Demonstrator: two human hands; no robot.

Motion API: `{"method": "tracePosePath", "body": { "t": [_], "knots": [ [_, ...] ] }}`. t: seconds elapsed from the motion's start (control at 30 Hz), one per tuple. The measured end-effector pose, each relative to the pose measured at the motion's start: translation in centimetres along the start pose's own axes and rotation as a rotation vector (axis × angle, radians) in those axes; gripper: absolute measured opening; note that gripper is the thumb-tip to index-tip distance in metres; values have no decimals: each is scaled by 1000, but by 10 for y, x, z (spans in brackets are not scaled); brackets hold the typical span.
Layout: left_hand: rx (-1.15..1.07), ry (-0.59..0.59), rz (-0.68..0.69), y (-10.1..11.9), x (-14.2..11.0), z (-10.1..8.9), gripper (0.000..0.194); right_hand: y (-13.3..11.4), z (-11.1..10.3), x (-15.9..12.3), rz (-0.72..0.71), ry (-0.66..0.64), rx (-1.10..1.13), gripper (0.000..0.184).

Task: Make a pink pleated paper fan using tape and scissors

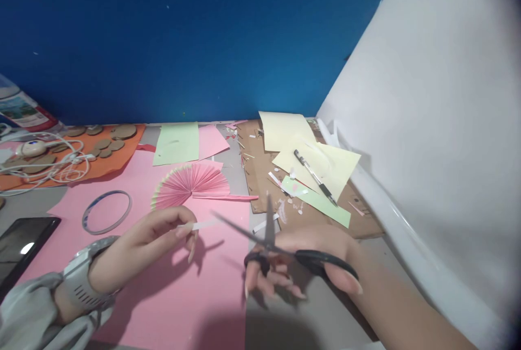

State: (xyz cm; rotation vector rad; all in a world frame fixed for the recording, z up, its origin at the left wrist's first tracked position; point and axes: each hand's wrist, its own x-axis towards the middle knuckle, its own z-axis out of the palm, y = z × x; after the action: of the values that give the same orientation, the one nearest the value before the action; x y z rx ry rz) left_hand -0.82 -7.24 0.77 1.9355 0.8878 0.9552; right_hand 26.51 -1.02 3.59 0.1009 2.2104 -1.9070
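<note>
Blue wall [211, 40] behind counter [239, 176]. Pink fan [203, 180] pleated, spread near pink sheet's [171, 296] far edge. Left hand [158, 239] pinches white strip [203, 225] above sheet; right hand [321, 239] grips scissors [269, 241], blades apart, strip outside them.

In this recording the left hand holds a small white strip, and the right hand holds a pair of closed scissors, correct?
Not quite: the scissors are open, their blades spread apart, as the head view shows. The rest stands.

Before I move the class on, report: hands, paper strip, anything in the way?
Right hand: scissors, blades open. Left hand: pinching white strip. Pleated pink fan just beyond; nothing visible between strip and blades.
</note>
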Motion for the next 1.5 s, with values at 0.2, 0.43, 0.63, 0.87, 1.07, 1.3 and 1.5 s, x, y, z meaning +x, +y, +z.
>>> {"method": "tracePosePath", "body": {
  "t": [0.2,0.43,0.63,0.87,1.07,1.3,1.5],
  "knots": [
    [-228,1,9,-2,5,10,19,-19,14,-31,431,1283,-816,31],
    [-419,-66,-12,-11,6,13,23,-8,-5,-56,1071,1549,-1184,23],
    [-225,-73,-5,-10,1,20,31,-17,-1,-48,1125,1488,-1340,22],
    [653,-84,184,-11,-4,30,32,-31,41,36,265,788,-1321,13],
    [755,-33,81,-17,-4,29,36,-8,42,43,295,895,-1311,22],
    [659,86,-147,-12,-2,26,38,1,47,38,270,1045,-1317,18],
    [581,98,-169,-5,-5,8,20,-2,49,22,314,1204,-1109,15]
  ]
}}
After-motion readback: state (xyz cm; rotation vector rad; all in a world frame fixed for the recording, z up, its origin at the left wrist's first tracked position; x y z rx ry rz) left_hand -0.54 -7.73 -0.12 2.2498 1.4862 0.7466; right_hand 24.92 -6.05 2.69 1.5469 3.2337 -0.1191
